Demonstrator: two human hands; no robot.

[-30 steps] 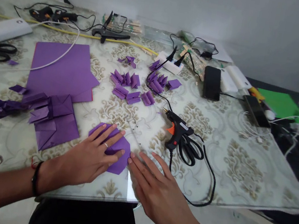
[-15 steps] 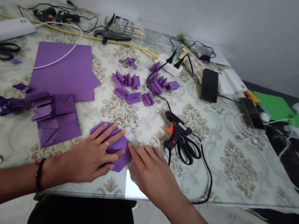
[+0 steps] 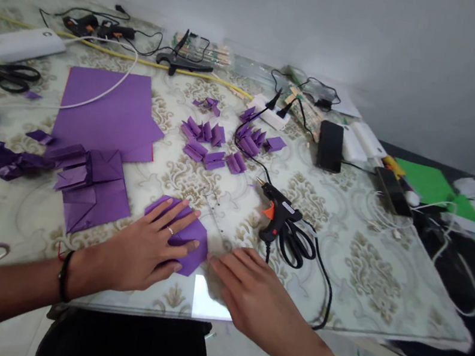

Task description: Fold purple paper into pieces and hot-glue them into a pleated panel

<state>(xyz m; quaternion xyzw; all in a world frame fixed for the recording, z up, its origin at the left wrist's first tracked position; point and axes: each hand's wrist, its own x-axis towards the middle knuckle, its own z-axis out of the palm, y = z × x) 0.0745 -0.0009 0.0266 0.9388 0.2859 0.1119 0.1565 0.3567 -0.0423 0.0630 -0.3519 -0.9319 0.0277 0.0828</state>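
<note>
My left hand (image 3: 148, 248) lies flat on a folded piece of purple paper (image 3: 197, 233), its fingers spread and holding the piece against the table. At the right edge of that piece, the fingertips of my right hand (image 3: 245, 279) are drawn together and low to the tabletop. Whatever they pinch, if anything, is hidden. A faint, thin clear strip with small marks (image 3: 214, 216) lies just beyond my right fingers; its kind is unclear. Right of my hands rests a black glue gun (image 3: 278, 212) with an orange trigger, beside black-handled scissors (image 3: 298, 246).
Purple sheets (image 3: 103, 110) lie at the left, with a folded purple assembly (image 3: 102, 195) nearer me. Several small folded purple pieces (image 3: 214, 160) sit mid-table. Behind them is a white power strip (image 3: 271, 112). A black phone (image 3: 330, 147) lies at the right.
My right hand has slid slightly down and right, and its fingers have curled in from the paper's edge. My left hand stays on the paper. The view has shifted slightly.
</note>
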